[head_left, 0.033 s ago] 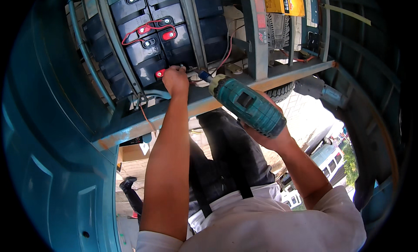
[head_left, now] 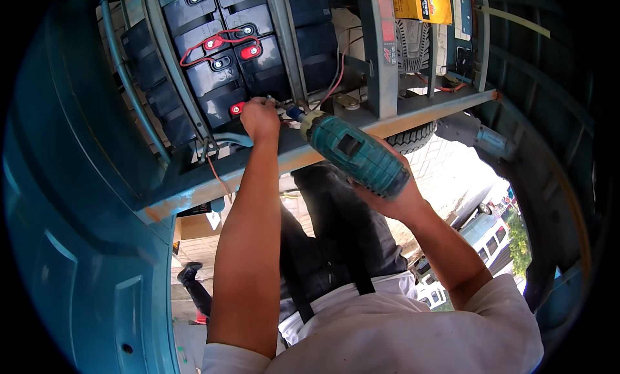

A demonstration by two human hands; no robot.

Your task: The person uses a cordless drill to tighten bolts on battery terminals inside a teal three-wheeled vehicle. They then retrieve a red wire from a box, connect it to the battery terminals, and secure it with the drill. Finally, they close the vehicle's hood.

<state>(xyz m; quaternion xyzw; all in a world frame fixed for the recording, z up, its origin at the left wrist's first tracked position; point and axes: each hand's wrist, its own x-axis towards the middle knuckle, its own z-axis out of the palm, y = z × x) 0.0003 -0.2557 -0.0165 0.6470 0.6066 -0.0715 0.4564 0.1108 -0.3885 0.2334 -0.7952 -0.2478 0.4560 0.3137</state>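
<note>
My right hand (head_left: 403,196) grips a teal cordless drill (head_left: 352,151) from behind, its nose pointing up and left. The drill's tip is close to the fingertips of my left hand (head_left: 261,120); whether they touch I cannot tell. My left fingers are pinched together at the near end of a dark battery (head_left: 263,67), beside a red terminal cover (head_left: 237,108). A small metallic bit shows at those fingertips, too small to name. Several dark batteries stand in rows, some with red and black terminal covers, and a thin red wire (head_left: 187,54) loops between terminals.
A rusty-edged metal beam (head_left: 316,154) crosses in front of the batteries. Upright metal bars (head_left: 284,44) run between them. To the right are a post (head_left: 381,57), a yellow package (head_left: 423,4) and a tire (head_left: 413,138). A blue panel (head_left: 84,212) fills the left side.
My right hand has moved the drill slightly left, bringing its tip nearer my left fingertips. The left hand has stayed almost where it was.
</note>
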